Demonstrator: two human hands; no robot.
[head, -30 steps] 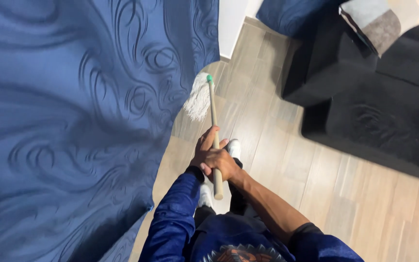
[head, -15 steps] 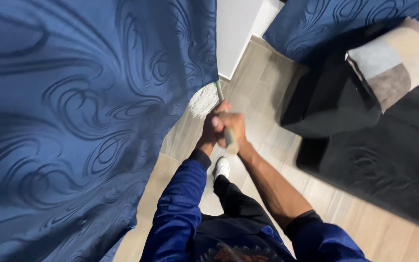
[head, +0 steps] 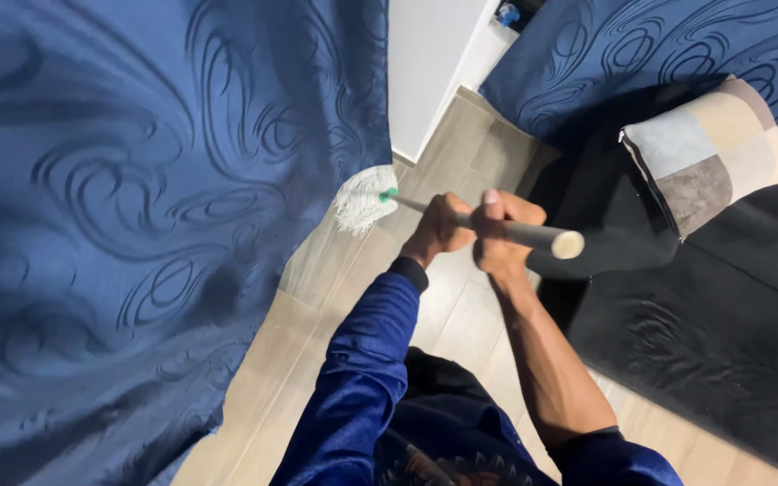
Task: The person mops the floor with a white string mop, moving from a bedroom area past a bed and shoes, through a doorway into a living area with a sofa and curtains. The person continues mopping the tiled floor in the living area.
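Hands, left [head: 438, 227] and right [head: 500, 236], both grip a mop handle [head: 533, 236] beside blue curtain [head: 155, 207].

Even indoor light, soft shadows in the blue curtain [head: 137, 225] folds, slight blur throughout.

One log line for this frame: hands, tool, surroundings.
left hand: grips mop handle | right hand: grips handle nearer its end | mop head: white, by blue bedspread edge | floor: wood-look
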